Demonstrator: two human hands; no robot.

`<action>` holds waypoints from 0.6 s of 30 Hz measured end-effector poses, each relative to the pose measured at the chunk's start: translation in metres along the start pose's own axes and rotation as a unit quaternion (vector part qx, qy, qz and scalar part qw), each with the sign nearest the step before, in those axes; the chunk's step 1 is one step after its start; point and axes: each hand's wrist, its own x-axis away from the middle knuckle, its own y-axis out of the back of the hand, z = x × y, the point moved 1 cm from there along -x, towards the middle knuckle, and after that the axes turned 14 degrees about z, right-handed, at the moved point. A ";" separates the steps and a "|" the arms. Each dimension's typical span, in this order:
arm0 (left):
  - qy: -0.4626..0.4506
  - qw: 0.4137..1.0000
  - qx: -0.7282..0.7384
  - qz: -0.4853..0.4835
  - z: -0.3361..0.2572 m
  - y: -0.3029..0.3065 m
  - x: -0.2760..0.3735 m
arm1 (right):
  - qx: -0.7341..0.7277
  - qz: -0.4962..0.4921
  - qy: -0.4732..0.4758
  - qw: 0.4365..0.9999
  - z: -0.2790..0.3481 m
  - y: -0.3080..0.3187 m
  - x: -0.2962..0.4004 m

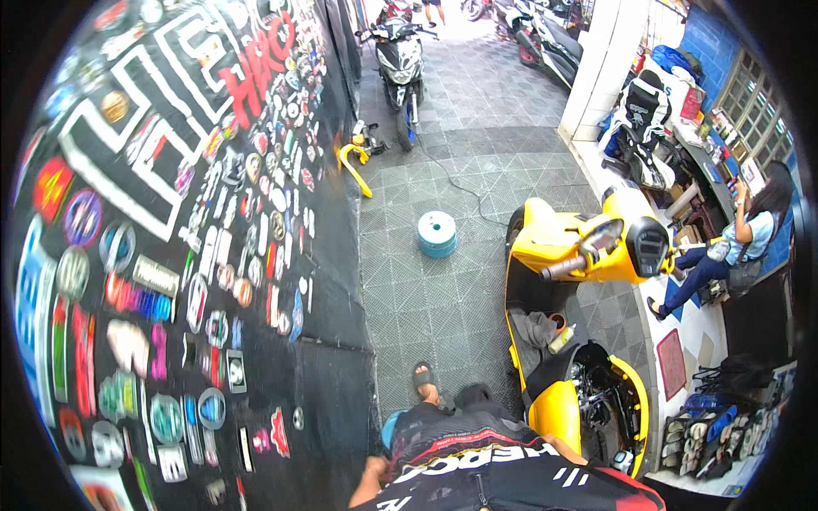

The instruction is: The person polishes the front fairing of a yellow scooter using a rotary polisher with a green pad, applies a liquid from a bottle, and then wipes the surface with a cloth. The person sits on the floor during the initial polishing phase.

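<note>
At the bottom edge, my left forearm (367, 482) reaches down beside my black printed shirt (473, 469); its hand is largely covered, so its grip does not show. My right forearm (567, 449) angles toward the yellow rear panel (555, 418) of a scooter, and the hand there is hidden. That yellow scooter (549, 236) stands at my right with its rear body opened, baring dark mechanical parts (597, 389). A grey cloth (533, 329) and a yellow-green bottle (562, 338) lie on its footboard. One of my feet, in a dark sandal (422, 373), rests on the floor tiles.
A round blue stool (438, 235) stands mid-floor, and a cable (470, 191) runs behind it. Ahead is a black-and-white motorcycle (399, 70). A sticker-covered wall (255, 255) borders the left. At right, a person (735, 249) is by a counter, near a shoe rack (709, 441).
</note>
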 end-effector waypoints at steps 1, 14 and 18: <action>0.018 0.999 0.017 0.030 -0.013 0.003 -0.019 | 0.004 -0.012 -0.009 1.000 0.024 0.014 0.005; -0.026 0.989 0.148 0.005 -0.415 0.396 -0.429 | -0.046 -0.042 0.072 0.995 0.454 0.240 -0.262; 0.002 0.992 0.122 -0.015 -0.438 0.453 -0.489 | -0.136 -0.075 0.025 0.988 0.594 0.357 -0.322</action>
